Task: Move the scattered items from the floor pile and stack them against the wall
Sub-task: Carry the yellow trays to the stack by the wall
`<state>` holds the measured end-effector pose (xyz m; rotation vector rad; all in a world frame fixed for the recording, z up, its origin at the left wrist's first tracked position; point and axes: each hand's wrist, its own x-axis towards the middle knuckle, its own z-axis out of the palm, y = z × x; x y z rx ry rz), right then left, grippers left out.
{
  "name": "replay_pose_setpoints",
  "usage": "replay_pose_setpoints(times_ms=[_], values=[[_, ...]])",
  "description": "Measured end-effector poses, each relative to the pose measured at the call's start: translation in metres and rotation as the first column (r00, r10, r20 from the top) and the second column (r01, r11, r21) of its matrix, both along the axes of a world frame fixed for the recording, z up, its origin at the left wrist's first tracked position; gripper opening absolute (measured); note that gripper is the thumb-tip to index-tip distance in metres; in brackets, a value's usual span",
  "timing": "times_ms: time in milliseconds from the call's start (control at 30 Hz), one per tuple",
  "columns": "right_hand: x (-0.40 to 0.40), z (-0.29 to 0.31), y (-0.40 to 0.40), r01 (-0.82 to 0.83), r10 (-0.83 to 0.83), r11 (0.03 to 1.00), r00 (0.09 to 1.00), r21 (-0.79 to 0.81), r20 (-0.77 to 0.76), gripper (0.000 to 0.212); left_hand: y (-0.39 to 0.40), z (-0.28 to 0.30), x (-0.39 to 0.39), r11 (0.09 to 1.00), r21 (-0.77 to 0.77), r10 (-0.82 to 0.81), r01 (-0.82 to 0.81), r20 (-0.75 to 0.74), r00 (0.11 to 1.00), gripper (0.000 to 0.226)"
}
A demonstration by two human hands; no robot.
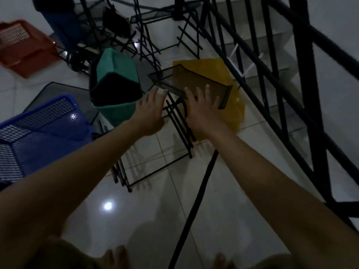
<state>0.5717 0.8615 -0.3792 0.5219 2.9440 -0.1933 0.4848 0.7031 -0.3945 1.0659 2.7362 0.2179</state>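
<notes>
Two hands are seen in the head view, both stretched forward with fingers spread and nothing gripped. The left hand (150,113) is held just before the near edge of a dark mesh tray (191,85), and the right hand (202,111) overlaps that tray's near side; contact cannot be told. The tray is tilted over a yellow bin (236,105) and a black wire rack (155,150) lying on the tiled floor (155,220). A green bin (116,82) and a blue basket (42,125) are seen to the left.
</notes>
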Motion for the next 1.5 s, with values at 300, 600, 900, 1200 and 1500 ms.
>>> replay_pose_setpoints(times_ms=[300,600,900,1200,1500], values=[[-0.012,-0.025,0.039,0.019,-0.005,0.997,0.984,0.078,-0.176,0.046,0.003,-0.030,-0.016,0.975,-0.184,-0.164,0.122,-0.234,0.958,0.095],[0.003,-0.024,0.018,0.007,0.032,0.993,0.944,0.115,-0.328,0.042,-0.029,-0.002,-0.011,0.983,-0.150,-0.169,0.108,-0.499,0.850,0.098],[0.000,-0.022,-0.019,-0.188,0.349,0.929,0.726,0.318,-0.592,0.039,-0.041,0.019,-0.003,0.979,-0.196,-0.151,0.055,-0.517,0.843,0.087],[-0.034,-0.018,-0.066,-0.375,0.595,0.804,0.530,0.462,-0.604,0.041,-0.116,0.031,0.001,0.949,-0.313,-0.195,0.023,-0.530,0.825,0.073],[-0.066,-0.025,-0.166,-0.552,0.688,0.718,0.467,0.425,-0.555,0.045,-0.218,0.027,0.019,0.988,-0.074,0.113,-0.135,-0.250,0.962,0.065]])
